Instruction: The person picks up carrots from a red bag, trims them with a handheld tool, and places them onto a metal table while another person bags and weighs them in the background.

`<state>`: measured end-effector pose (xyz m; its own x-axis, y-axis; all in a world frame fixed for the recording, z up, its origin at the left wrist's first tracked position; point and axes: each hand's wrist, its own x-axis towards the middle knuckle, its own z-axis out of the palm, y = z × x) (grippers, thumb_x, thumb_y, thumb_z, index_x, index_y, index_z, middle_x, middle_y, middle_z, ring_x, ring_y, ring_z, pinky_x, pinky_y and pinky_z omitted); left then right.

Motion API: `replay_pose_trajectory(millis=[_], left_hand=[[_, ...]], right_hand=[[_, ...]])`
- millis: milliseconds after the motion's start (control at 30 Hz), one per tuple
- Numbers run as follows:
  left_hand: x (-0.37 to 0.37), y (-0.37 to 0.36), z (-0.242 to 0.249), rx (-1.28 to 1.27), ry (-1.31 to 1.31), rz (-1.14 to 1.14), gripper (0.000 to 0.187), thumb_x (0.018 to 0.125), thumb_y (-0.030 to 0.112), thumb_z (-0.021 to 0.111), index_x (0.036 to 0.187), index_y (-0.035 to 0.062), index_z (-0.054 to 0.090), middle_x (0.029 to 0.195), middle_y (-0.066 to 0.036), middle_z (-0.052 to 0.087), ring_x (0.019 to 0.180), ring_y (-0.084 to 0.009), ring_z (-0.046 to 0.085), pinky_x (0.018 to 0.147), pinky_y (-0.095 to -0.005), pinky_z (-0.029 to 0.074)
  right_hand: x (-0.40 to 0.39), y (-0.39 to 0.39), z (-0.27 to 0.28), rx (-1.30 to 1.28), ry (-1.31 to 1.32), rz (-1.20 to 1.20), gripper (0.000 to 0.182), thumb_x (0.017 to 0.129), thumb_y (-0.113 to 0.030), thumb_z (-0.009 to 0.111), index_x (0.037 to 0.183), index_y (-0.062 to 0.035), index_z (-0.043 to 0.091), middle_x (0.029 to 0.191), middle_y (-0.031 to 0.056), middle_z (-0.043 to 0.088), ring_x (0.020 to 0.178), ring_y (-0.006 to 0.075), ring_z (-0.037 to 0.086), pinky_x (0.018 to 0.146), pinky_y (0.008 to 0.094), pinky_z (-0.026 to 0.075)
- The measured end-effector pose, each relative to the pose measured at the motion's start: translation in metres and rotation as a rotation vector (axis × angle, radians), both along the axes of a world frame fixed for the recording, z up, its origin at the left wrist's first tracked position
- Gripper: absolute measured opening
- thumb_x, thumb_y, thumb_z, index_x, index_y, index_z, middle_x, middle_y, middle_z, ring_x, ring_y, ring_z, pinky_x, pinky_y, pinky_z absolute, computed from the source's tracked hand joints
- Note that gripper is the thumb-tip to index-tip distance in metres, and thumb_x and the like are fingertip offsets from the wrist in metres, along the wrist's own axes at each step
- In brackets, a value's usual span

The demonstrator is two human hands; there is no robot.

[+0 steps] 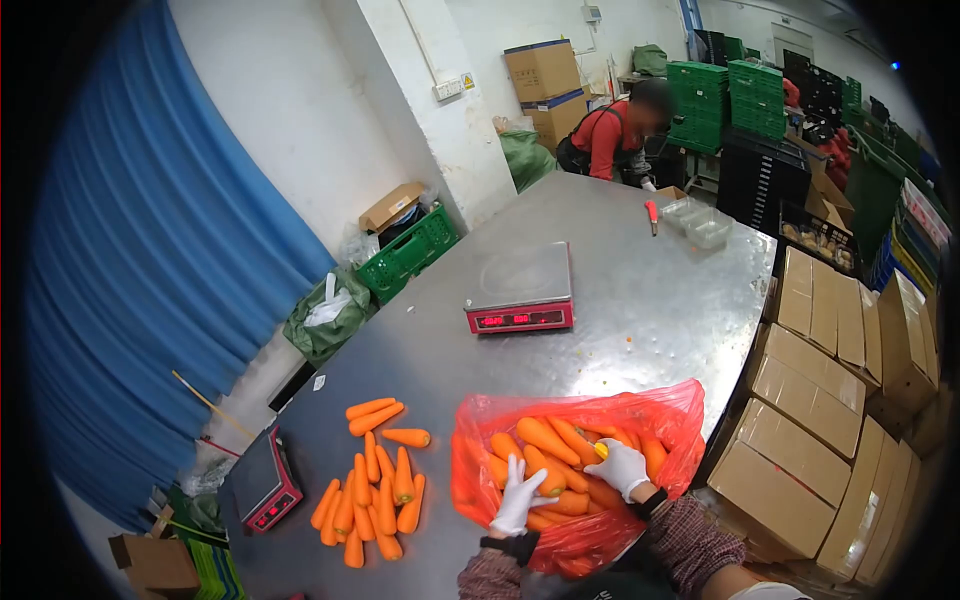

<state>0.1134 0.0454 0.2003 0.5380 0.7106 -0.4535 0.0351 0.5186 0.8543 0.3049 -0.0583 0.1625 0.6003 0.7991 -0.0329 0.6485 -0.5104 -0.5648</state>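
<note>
A red plastic bag (683,408), its mouth wide, lies on the metal table with many carrots (545,437) inside. My left hand (519,499), in a white glove, rests over the carrots at the bag's near left, fingers spread. On the right side of the bag, my right hand (622,470), also white-gloved, has its fingers closed at a small yellow object (601,450); most of it is hidden and its kind does not show. To the left of the bag, a loose pile of carrots (372,495) lies directly on the table.
A red scale (520,290) stands beyond the bag, another scale (262,482) at the left edge. Clear plastic boxes (700,222) and a red-handled cutter (652,216) lie at the far end, near a person in red (605,140). Cardboard boxes (775,480) crowd the right side.
</note>
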Motion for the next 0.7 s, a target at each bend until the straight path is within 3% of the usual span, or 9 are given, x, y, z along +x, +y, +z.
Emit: replay_pose_trajectory(millis=[67,133,200,300,433,533,567,600,700], left_hand=[[-0.037,-0.005,0.017,-0.306,-0.386,-0.085,0.086,0.094,0.003,0.058,0.158,0.0117,0.001,0.156,-0.016,0.028,0.133,-0.0393,0.048,0.097,-0.0495,0.054],[-0.061,-0.016,0.022,-0.213,-0.402,-0.126,0.079,0.093,0.003,0.059,0.156,0.0094,0.011,0.147,-0.016,0.038,0.132,-0.0405,0.049,0.102,-0.0545,0.049],[-0.079,-0.032,0.018,-0.139,-0.41,-0.162,0.073,0.092,0.003,0.059,0.154,0.007,0.02,0.137,-0.016,0.048,0.131,-0.0416,0.049,0.107,-0.0595,0.043],[-0.079,-0.041,0.008,-0.275,-0.558,-0.096,0.059,0.091,0.005,0.062,0.145,0.0021,0.038,0.122,-0.013,0.056,0.126,-0.0389,0.053,0.111,-0.0585,0.04],[-0.068,-0.054,-0.001,-0.412,-0.582,0.149,0.035,0.094,0.017,0.06,0.124,-0.0004,0.054,0.086,-0.005,0.056,0.093,-0.0232,0.059,0.108,-0.0471,0.044],[-0.071,-0.057,0.0,-0.315,-0.51,0.126,0.051,0.087,0.011,0.059,0.135,-0.0005,0.047,0.106,-0.011,0.061,0.11,-0.0281,0.058,0.113,-0.0504,0.039],[-0.069,-0.059,0.002,-0.316,-0.515,0.13,0.051,0.087,0.011,0.059,0.135,-0.0005,0.047,0.106,-0.011,0.061,0.11,-0.0281,0.058,0.113,-0.0504,0.039],[-0.064,-0.06,0.017,-0.296,-0.529,0.126,0.062,0.083,0.013,0.058,0.141,-0.0002,0.041,0.122,-0.015,0.056,0.122,-0.0309,0.052,0.115,-0.0531,0.034],[-0.051,-0.064,0.047,-0.317,-0.596,0.065,0.081,0.077,0.018,0.058,0.15,0.0004,0.03,0.146,-0.022,0.041,0.14,-0.0352,0.037,0.119,-0.0575,0.026]], right_hand=[[0.016,0.0,-0.014,0.11,0.124,0.006,0.047,0.074,-0.025,0.082,0.115,-0.0062,0.068,0.088,0.0129,0.073,0.083,0.0239,0.072,0.071,0.0318,0.055],[0.036,-0.007,0.001,0.36,0.687,-0.052,0.045,0.075,-0.032,0.077,0.112,-0.0067,0.07,0.093,0.0158,0.073,0.084,0.0311,0.071,0.075,0.0389,0.056],[0.02,-0.017,0.058,0.126,0.41,-0.024,0.059,0.073,-0.037,0.08,0.121,-0.0061,0.066,0.099,0.0156,0.072,0.086,0.0313,0.071,0.076,0.0408,0.056],[0.002,-0.006,0.039,0.135,-0.098,0.064,0.072,0.071,-0.045,0.081,0.129,-0.0072,0.06,0.108,0.014,0.07,0.09,0.0313,0.071,0.077,0.0432,0.056],[-0.006,0.004,0.014,-0.196,-0.076,0.087,0.074,0.069,-0.055,0.08,0.124,-0.0096,0.062,0.105,0.0118,0.07,0.093,0.0321,0.07,0.079,0.0445,0.056],[0.003,0.001,0.027,-0.166,0.108,0.087,0.065,0.071,-0.056,0.079,0.116,-0.009,0.07,0.093,0.0138,0.072,0.094,0.0348,0.07,0.08,0.0442,0.055],[0.01,-0.004,0.025,-0.075,0.133,0.149,0.051,0.077,-0.052,0.077,0.101,-0.0071,0.073,0.074,0.0091,0.069,0.072,0.0262,0.069,0.064,0.0365,0.051],[0.011,-0.008,0.033,-0.079,0.13,0.152,0.051,0.077,-0.052,0.077,0.101,-0.0071,0.073,0.074,0.0091,0.069,0.072,0.0262,0.069,0.064,0.0365,0.051],[-0.008,-0.044,0.099,0.115,1.384,0.038,0.028,0.092,-0.036,0.067,0.087,-0.0085,0.066,0.068,-0.0043,0.055,0.052,0.004,0.038,0.049,0.0204,0.028]])
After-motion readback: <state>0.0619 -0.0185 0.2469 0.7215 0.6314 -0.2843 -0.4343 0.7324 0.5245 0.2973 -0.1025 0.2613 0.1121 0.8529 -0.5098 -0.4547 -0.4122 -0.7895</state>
